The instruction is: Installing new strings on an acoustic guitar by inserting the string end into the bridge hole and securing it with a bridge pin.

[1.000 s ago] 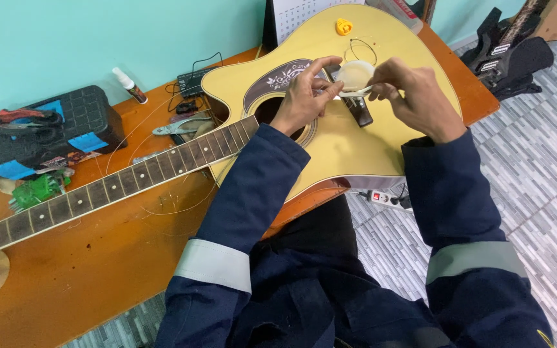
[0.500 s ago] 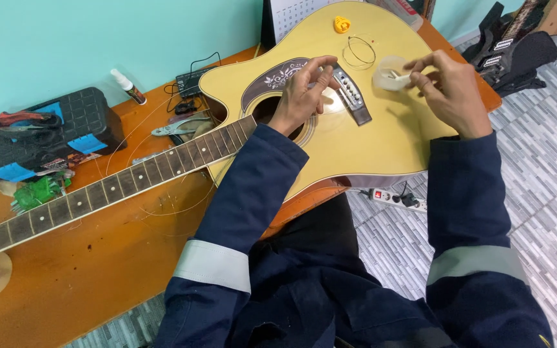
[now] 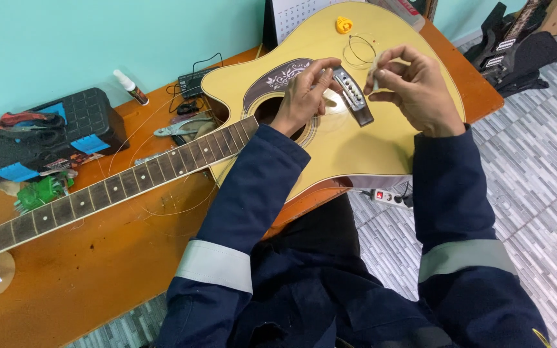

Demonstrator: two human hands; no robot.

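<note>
Left hand (image 3: 304, 93) pinches a thin wire-like item, too small to identify, just beside the bridge (image 3: 354, 96) of the yellow guitar (image 3: 356, 145), having shifted slightly toward it. Right hand (image 3: 410, 84), drawn back in from the far side of the bridge, grips a small pale packet (image 3: 376, 64); a coiled string (image 3: 360, 50) lies beyond its fingertips.

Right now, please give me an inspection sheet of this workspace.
Surface: orange wooden table.
Job's things: yellow acoustic guitar lying flat; dark bridge; coiled string.
Clutter: black toolbox, pliers, small bottle, yellow pick.
Hands: left hand at the bridge; right hand, fingers pinching a small pale item.
Cables: power strip on the floor.
Surroundings: teal wall, grey tiles, dark guitars.
</note>
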